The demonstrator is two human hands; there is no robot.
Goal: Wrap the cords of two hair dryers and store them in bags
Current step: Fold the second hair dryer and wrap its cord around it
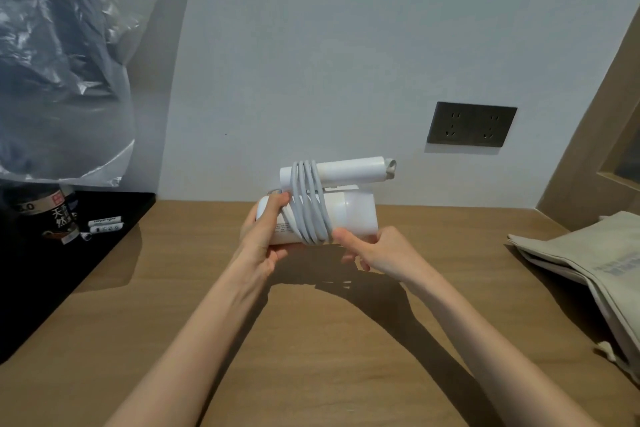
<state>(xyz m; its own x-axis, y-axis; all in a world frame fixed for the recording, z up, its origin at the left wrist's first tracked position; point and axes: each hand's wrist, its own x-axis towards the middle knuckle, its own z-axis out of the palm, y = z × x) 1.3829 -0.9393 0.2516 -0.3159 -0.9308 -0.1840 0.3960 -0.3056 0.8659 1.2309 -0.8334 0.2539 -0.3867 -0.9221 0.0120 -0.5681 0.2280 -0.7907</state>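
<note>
Dryer [353, 218], white and folded so its handle [349, 170] lies along the barrel [362, 213], is held just above the table [311, 340] at the centre of the frame. Its cord [308, 204] runs in several close turns round handle and barrel together, towards the left end. The left hand [261, 239] grasps the barrel's rear end, fingers curled over the top. The right hand [377, 250] pinches the lowest part of the coil, thumb laid on the turns at the barrel's lower edge, fingers curled beneath. The plug and any loose tail are out of sight, perhaps under that hand.

The step in hand looks like finishing the wrap. To do it well, hold the left grip firm so the barrel does not roll, and press the turns with the thumb until the free end is tucked under a neighbouring turn, or the coil may spring loose. Lay the turns side by side, not crossing, and snug rather than tight, since a hard bend where the cord leaves the handle could strain it. Only then free the right hand for a bag [588, 263]: a cloth one lies flat at the right edge of the frame, well apart. A plastic bag [59, 80] with something dark inside hangs at upper left; whether that is the other dryer I cannot tell
</note>
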